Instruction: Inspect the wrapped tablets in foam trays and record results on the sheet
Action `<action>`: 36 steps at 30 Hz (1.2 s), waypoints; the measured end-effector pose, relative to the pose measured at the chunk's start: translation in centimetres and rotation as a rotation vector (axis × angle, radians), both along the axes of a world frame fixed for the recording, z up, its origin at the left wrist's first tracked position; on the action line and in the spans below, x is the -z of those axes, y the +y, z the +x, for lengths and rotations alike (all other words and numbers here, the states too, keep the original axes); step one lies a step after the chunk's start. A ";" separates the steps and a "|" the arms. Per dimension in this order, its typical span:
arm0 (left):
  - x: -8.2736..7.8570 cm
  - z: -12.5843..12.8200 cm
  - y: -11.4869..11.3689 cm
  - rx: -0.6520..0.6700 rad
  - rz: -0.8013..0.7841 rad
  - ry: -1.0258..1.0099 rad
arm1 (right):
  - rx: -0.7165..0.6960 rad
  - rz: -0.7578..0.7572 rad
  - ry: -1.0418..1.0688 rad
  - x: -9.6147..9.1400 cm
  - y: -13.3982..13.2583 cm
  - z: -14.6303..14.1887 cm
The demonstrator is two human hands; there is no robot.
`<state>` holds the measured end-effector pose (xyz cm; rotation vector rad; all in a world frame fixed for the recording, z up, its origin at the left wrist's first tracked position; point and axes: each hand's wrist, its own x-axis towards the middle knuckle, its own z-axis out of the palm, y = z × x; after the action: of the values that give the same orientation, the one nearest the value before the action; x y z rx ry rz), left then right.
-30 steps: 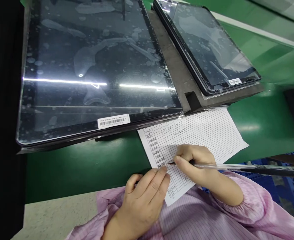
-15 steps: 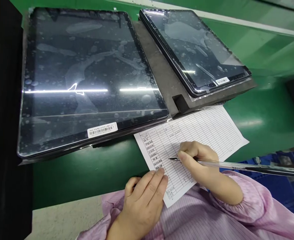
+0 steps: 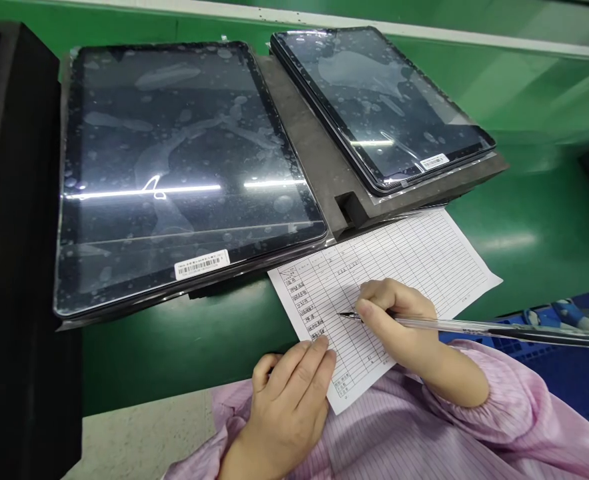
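A printed form sheet [image 3: 424, 260] with a ruled table lies on the green bench [image 3: 184, 340] near its front edge. My right hand [image 3: 399, 327] pinches a clear ballpoint pen [image 3: 474, 327], whose tip rests on a row in the sheet's left part. My left hand [image 3: 289, 400] lies flat with its fingers together, and its fingertips press the sheet's lower left corner. Both arms wear pink striped sleeves. Behind the sheet a large dark tablet [image 3: 174, 167] with a barcode label [image 3: 201, 264] sits on a grey pad.
A second, smaller tablet [image 3: 379, 107] with its own label lies on the grey pad [image 3: 314, 160] at the back right. A black block [image 3: 14, 267] stands along the left side. A blue crate [image 3: 564, 360] shows at the lower right, below the bench edge.
The view has tilted up, so the tablets sit lower in the picture. The pen tip has shifted slightly up the sheet. My left hand has kept its place on the corner.
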<state>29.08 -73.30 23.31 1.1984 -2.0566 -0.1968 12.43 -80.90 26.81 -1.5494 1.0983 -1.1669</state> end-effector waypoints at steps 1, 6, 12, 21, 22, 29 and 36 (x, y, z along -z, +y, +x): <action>0.0 0.0 0.0 0.000 0.000 -0.001 | -0.004 -0.005 0.005 -0.1 0.0 0.0; 0.0 0.0 0.0 0.003 0.007 -0.004 | -0.090 -0.102 0.106 -0.5 -0.3 0.3; 0.0 0.0 -0.1 -0.003 -0.008 -0.005 | -0.208 -0.241 0.284 -0.7 -0.6 0.7; 0.2 0.0 0.1 0.007 0.015 0.009 | -0.188 -0.254 0.348 -0.5 -0.5 1.0; 0.2 0.0 0.1 0.008 0.017 0.009 | -0.184 -0.251 0.348 -0.6 -0.5 1.0; 0.1 0.0 0.0 0.006 0.007 0.003 | -0.112 -0.110 0.203 -0.5 -0.4 0.9; 0.0 0.0 0.1 0.004 0.016 0.002 | -0.050 0.101 -0.164 0.1 -0.6 0.1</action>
<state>29.12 -73.22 23.33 1.2036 -2.0596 -0.2169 12.56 -81.50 26.68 -1.3708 0.9888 -1.1645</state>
